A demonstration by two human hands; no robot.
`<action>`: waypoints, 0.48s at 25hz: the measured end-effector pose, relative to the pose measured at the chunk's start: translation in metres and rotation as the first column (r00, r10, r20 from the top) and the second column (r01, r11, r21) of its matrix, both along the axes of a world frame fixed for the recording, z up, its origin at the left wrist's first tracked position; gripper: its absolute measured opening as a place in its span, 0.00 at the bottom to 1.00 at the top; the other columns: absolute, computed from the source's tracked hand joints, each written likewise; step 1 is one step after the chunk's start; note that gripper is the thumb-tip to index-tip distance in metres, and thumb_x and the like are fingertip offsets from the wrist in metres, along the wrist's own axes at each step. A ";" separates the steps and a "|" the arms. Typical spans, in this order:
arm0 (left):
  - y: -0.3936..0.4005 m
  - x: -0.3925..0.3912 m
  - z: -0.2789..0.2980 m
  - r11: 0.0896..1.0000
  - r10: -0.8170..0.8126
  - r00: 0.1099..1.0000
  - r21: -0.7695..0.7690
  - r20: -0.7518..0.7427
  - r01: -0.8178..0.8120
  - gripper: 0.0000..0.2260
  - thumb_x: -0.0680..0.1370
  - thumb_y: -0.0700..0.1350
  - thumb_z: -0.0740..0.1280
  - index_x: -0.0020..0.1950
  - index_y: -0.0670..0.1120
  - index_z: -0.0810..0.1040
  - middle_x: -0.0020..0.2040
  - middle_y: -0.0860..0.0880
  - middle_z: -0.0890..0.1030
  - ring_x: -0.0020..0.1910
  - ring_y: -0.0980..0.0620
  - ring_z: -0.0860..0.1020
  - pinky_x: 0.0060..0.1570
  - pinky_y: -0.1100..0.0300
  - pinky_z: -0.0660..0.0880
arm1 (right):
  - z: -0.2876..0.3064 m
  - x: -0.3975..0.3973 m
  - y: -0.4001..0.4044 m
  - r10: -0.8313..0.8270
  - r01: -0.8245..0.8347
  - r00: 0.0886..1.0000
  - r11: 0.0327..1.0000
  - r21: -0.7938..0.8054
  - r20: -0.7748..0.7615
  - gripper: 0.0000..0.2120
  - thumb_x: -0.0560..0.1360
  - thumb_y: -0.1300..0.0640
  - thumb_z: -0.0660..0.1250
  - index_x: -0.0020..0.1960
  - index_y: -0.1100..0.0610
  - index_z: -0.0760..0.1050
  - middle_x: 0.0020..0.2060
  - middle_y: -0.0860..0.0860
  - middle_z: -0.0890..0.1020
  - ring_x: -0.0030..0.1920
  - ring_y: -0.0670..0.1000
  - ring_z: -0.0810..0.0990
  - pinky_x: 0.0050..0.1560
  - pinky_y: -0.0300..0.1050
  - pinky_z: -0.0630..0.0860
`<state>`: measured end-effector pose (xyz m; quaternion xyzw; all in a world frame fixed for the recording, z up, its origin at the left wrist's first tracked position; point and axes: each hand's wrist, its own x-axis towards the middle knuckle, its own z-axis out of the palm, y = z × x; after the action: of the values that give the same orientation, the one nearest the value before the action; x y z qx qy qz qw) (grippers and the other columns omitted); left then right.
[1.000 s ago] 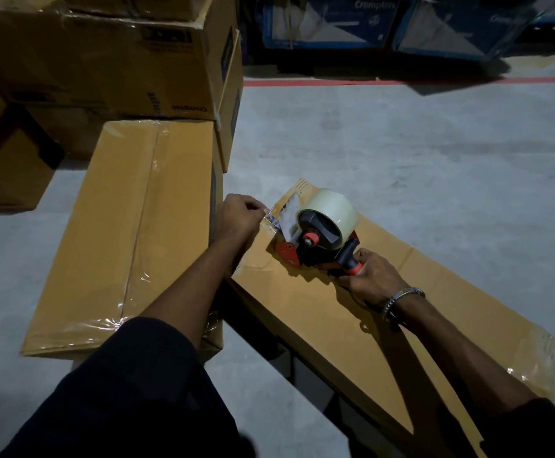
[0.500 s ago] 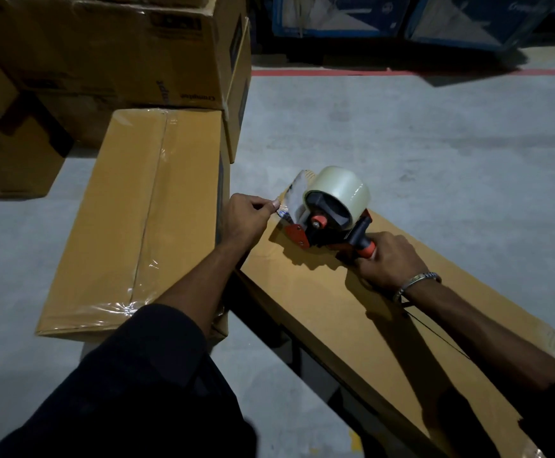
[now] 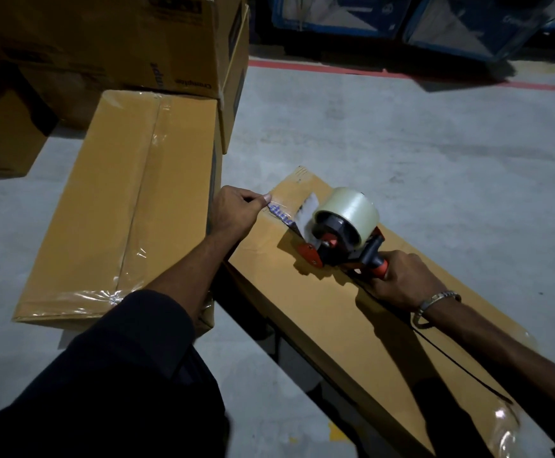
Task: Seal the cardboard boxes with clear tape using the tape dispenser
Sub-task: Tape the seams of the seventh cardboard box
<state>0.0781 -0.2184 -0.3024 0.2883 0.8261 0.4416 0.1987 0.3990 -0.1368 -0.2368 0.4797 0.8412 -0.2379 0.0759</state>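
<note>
Pulling back toward the person's own body now, the tape dispenser (image 3: 342,231) sits further along the long cardboard box (image 3: 352,325) than it did a second ago, when its nose was almost against the left hand at the far corner. The right hand (image 3: 398,279), bracelet at the wrist, grips the orange-and-black handle with its fingers wrapped round it, and the roll of clear tape (image 3: 349,209) rides on top, well apart from the box's near end, where an older shiny strip shows. Between the dispenser and the left hand (image 3: 233,214) a short length of printed clear tape (image 3: 279,213) is stretched out that was not paid out half a second ago; the left hand pinches its free end between thumb and fingertips at the far left corner of the box, anchoring it. I judge the run along the centre seam has just begun: the start is fixed, the tape is feeding, and nearly the whole seam toward the person is yet to be covered. Just beside the left arm lies a second box (image 3: 120,209) on the concrete floor (image 3: 401,153), its seam and near edge already glossy with tape, so that one looks finished. Beyond it, brown cartons (image 3: 104,38) are stacked, and a red floor line (image 3: 401,76) runs before blue-wrapped goods at the back.
</note>
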 end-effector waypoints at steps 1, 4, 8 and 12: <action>0.000 0.000 0.001 1.000 0.014 0.999 -0.010 -0.029 -0.015 0.11 0.74 0.61 0.76 0.47 0.55 0.90 0.42 0.57 0.88 0.39 0.61 0.83 0.34 0.65 0.71 | 0.002 0.013 -0.001 -0.011 0.011 1.000 1.000 0.000 0.010 0.06 0.73 0.49 0.75 0.44 0.49 0.79 0.32 0.50 0.82 0.33 0.53 0.82 0.30 0.41 0.70; 0.001 0.009 0.001 0.997 -0.007 0.973 -0.077 -0.232 -0.011 0.13 0.77 0.62 0.71 0.49 0.56 0.90 0.43 0.53 0.88 0.41 0.50 0.84 0.37 0.60 0.75 | 0.006 0.041 -0.018 -0.053 0.054 0.998 0.997 -0.058 0.016 0.04 0.73 0.52 0.74 0.46 0.50 0.80 0.32 0.50 0.83 0.30 0.50 0.81 0.29 0.42 0.72; -0.001 0.017 -0.001 0.981 -0.116 0.923 -0.188 -0.366 0.049 0.18 0.82 0.61 0.62 0.53 0.54 0.88 0.42 0.48 0.87 0.42 0.42 0.83 0.39 0.53 0.77 | 0.001 0.046 -0.033 -0.074 0.072 0.997 0.995 -0.075 -0.014 0.05 0.72 0.52 0.74 0.45 0.49 0.79 0.32 0.50 0.83 0.31 0.51 0.82 0.31 0.48 0.78; 0.004 0.013 -0.005 0.955 -0.220 0.909 -0.266 -0.353 0.128 0.22 0.85 0.58 0.58 0.49 0.48 0.87 0.42 0.43 0.85 0.45 0.38 0.81 0.44 0.49 0.78 | -0.003 0.049 -0.029 -0.076 0.078 0.997 0.995 -0.064 0.023 0.06 0.72 0.55 0.73 0.45 0.48 0.77 0.34 0.52 0.82 0.34 0.53 0.82 0.34 0.46 0.78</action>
<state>0.0913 -0.2141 -0.3073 0.4152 0.8662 0.2563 0.1073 0.4484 -0.1657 -0.2394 0.5114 0.8130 -0.2631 0.0907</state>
